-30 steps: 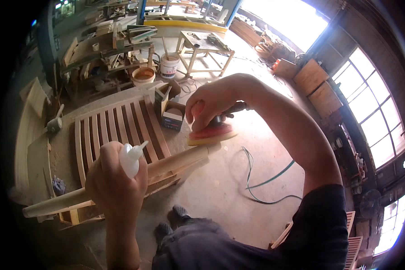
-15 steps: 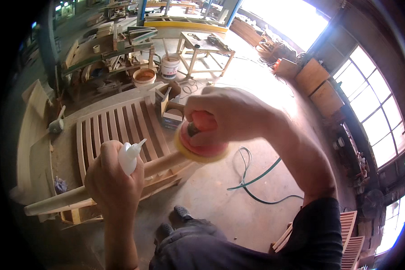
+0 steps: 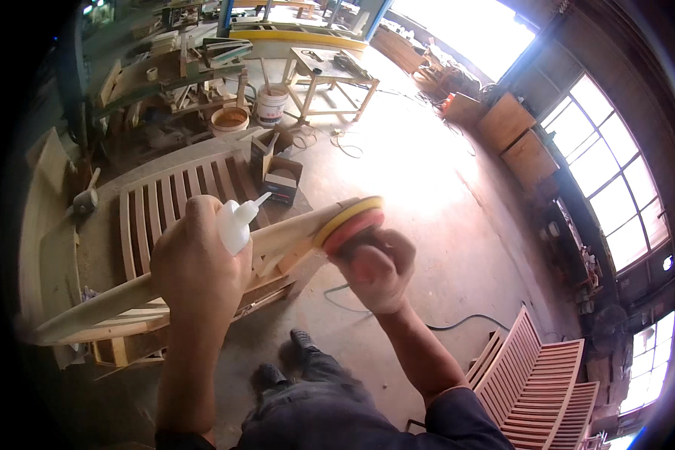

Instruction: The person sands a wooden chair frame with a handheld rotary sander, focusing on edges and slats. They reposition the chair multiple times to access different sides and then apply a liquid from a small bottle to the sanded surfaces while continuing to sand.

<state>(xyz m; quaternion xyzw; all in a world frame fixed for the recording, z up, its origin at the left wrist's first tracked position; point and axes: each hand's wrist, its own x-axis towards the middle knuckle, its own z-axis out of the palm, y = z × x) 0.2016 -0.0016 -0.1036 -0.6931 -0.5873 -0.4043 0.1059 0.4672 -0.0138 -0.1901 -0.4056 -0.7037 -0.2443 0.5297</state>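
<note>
Two hands work: left hand (image 3: 199, 274) grasps a white bottle (image 3: 236, 223); right hand (image 3: 375, 270), at 3 o'clock, grips a sander (image 3: 349, 223) against the wooden board (image 3: 277, 240).

Place: woodworking workshop.
Evidence: slatted wooden frames (image 3: 536, 382) stacked on concrete floor (image 3: 427, 187); wooden counter (image 3: 330, 75); timber offcuts; buckets (image 3: 271, 103); large factory windows (image 3: 615, 172).

Squeeze bottle (image 3: 235, 223): white, translucent nozzle. Sander disc (image 3: 350, 223): yellow rim over red-pink pad. Curved wooden piece (image 3: 202, 274): pale tan, bare grain. Slatted frame (image 3: 169, 206): light wood, parallel slats. Bucket (image 3: 270, 103): white, red band. Cable (image 3: 457, 321): dark green. Floor (image 3: 427, 195): grey-brown concrete, sunlit.
</note>
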